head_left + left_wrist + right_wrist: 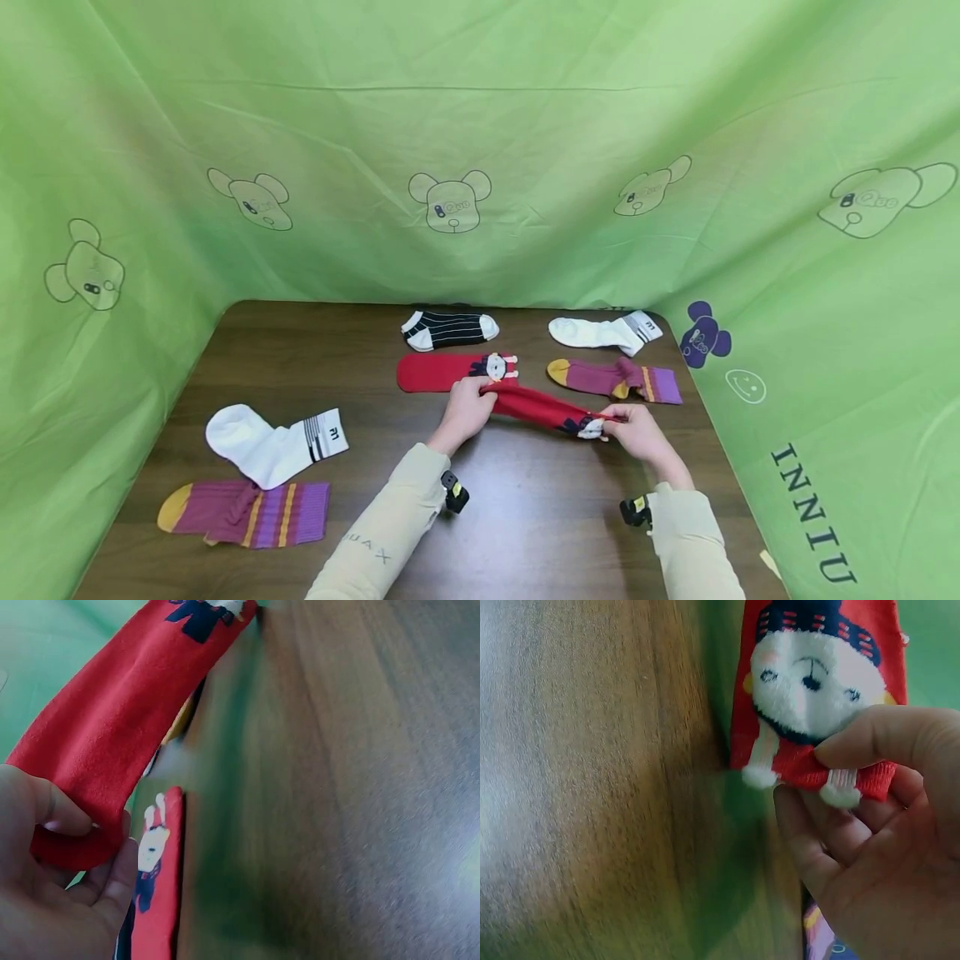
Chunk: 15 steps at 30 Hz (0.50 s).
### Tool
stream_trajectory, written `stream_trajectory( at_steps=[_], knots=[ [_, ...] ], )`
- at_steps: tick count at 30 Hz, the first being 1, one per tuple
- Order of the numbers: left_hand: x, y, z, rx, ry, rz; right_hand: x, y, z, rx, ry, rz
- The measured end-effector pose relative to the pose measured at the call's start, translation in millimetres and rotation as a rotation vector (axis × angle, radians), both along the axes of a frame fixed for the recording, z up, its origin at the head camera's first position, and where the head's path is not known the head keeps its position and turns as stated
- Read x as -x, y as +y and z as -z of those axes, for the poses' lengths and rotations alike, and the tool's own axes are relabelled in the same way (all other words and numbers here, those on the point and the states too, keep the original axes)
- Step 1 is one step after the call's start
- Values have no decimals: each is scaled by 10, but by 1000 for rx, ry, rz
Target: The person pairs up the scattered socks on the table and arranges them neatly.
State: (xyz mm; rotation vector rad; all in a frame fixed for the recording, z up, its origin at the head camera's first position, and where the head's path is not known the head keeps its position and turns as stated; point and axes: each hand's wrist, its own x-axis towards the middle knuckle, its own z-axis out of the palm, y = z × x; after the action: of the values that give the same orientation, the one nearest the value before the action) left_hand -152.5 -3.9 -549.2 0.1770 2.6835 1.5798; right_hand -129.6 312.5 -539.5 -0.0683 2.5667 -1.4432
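A red sock [534,407] with a white rabbit face is stretched between my two hands above the table. My left hand [470,408] pinches its toe end between thumb and fingers, seen close in the left wrist view. At the cuff, beside the rabbit's ears, my right hand [637,431] pinches the knit; the thumb lies over the rabbit face [817,682] edge in the right wrist view. A matching red sock [435,372] lies flat just beyond the left hand, its rabbit end pointing right.
Behind lie a black striped ankle sock [453,329] and a white sock [592,332]. A purple-and-yellow sock [600,377] lies at right. On the left are another white sock [258,442] and a striped purple sock [247,514]. Green curtains [450,267] border the brown table [525,533].
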Motion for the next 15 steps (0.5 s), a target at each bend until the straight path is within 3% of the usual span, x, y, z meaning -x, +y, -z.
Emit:
stream_trajectory(
  at_steps=[6,11,15],
  knots=[
    [39,-94,-44,-39,-40,-38,25,-21,20,26,0,63],
    [73,-155,-59,-50,-41,-54,87,-72,24,101,-31,155],
    [91,-214,-61,-57,-45,-82,124,-156,40,171,5,199]
  ],
)
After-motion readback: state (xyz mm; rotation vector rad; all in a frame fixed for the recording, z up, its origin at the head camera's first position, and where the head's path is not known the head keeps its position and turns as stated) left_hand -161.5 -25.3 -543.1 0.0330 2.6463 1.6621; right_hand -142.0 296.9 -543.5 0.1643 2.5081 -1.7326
